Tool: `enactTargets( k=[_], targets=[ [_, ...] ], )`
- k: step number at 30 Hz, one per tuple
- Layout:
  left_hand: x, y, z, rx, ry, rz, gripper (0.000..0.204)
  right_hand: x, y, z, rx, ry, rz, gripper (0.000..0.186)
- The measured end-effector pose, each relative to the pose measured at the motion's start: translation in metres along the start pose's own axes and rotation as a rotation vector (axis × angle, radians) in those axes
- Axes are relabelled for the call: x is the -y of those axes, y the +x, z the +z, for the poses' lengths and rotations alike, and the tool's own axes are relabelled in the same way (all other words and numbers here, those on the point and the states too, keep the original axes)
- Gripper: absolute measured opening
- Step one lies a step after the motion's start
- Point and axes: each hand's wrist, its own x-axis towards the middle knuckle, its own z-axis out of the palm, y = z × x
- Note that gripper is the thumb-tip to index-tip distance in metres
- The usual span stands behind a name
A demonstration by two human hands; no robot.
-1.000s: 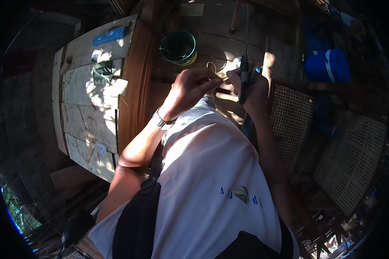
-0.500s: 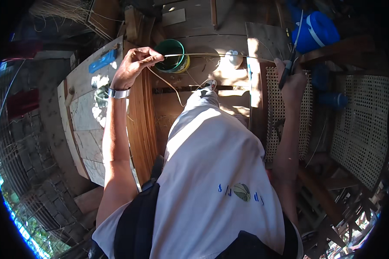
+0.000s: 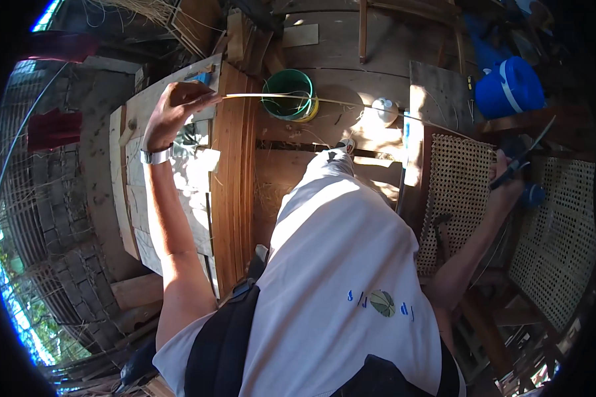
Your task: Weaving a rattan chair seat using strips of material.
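Note:
My left hand [image 3: 179, 109], a metal watch at its wrist, pinches the end of a long pale strip [image 3: 338, 102] above the wooden boards on the left. The strip stretches across my body to my right hand [image 3: 503, 177], which is out to the right over a woven cane panel [image 3: 457, 212]. My right hand is closed around a dark-handled blade tool [image 3: 510, 171], its blade pointing up and right. Whether its fingers also pinch the strip, I cannot tell.
A green bucket [image 3: 278, 86], a white round container [image 3: 384, 112] and a blue lidded bucket [image 3: 518, 86] stand beyond my hands. A wooden bench top [image 3: 132, 205] is at left, a second cane panel [image 3: 553, 238] at right, loose fibres [image 3: 112, 13] at upper left.
My hands have moved from close together at the centre to wide apart, drawing the strip straight between them. The tool in my right hand has moved rightward.

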Motion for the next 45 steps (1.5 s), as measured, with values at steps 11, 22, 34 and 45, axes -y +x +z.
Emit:
enactTargets(
  k=[11, 22, 34, 45],
  targets=[
    [-0.01, 0.046, 0.02, 0.034, -0.015, 0.085, 0.02, -0.012, -0.008, -0.073, -0.233, -0.147, 0.081, 0.027],
    [-0.09, 0.05, 0.027, 0.037, -0.139, 0.255, 0.006, -0.03, -0.042, -0.133, -0.43, -0.051, 0.124, 0.027],
    [-0.091, 0.057, 0.033, 0.158, -0.126, 0.297, 0.005, -0.06, -0.053, -0.143, -0.463, -0.029, 0.184, 0.026],
    [-0.105, 0.049, 0.06, 0.145, -0.212, 0.22, 0.013, -0.091, -0.062, -0.158, -0.502, -0.016, 0.261, 0.026]
  ],
)
